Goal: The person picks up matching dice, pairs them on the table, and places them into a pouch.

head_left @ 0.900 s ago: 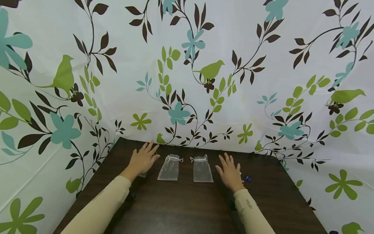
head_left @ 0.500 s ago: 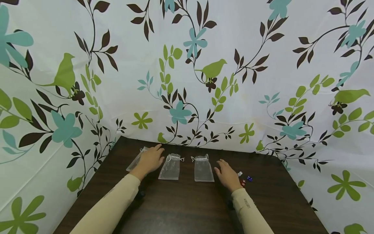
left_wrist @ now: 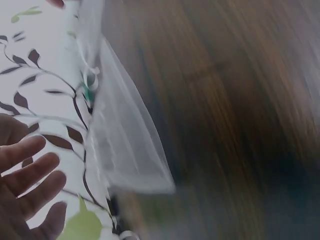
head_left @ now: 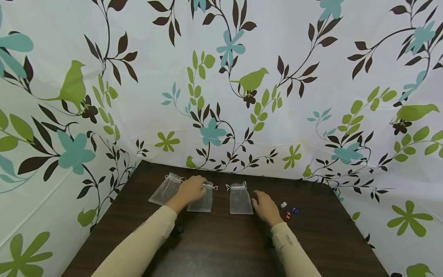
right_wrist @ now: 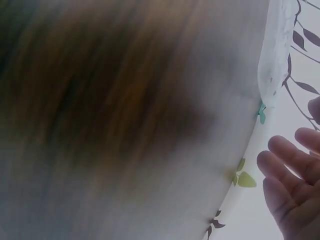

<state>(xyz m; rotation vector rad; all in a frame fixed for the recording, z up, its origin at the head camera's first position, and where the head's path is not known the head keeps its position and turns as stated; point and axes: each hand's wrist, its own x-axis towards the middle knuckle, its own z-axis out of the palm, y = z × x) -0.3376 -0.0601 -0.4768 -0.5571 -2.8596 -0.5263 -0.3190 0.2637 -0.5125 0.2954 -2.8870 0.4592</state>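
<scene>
Three sheer white drawstring pouches lie on the dark table: a left pouch (head_left: 165, 190), a middle pouch (head_left: 205, 202) and a right pouch (head_left: 240, 200). My left hand (head_left: 189, 191) hovers over the gap between the left and middle pouches, covering part of the middle one. Its loosely bent fingers (left_wrist: 37, 175) hold nothing in the left wrist view. My right hand (head_left: 266, 206) is just right of the right pouch, its relaxed fingers (right_wrist: 285, 165) holding nothing. Beyond it lie small dice: clear-white dice (head_left: 283, 205), red dice (head_left: 287, 216) and blue dice (head_left: 295, 210).
The dark wood table (head_left: 221, 246) spreads in front of the pouches. A white cloth (head_left: 294, 115) printed with birds, leaves and flowers hangs behind the table and along its sides.
My left hand has moved right, off the left pouch and onto the middle pouch's edge. My right hand has drawn slightly left and nearer, uncovering the white and red dice.
</scene>
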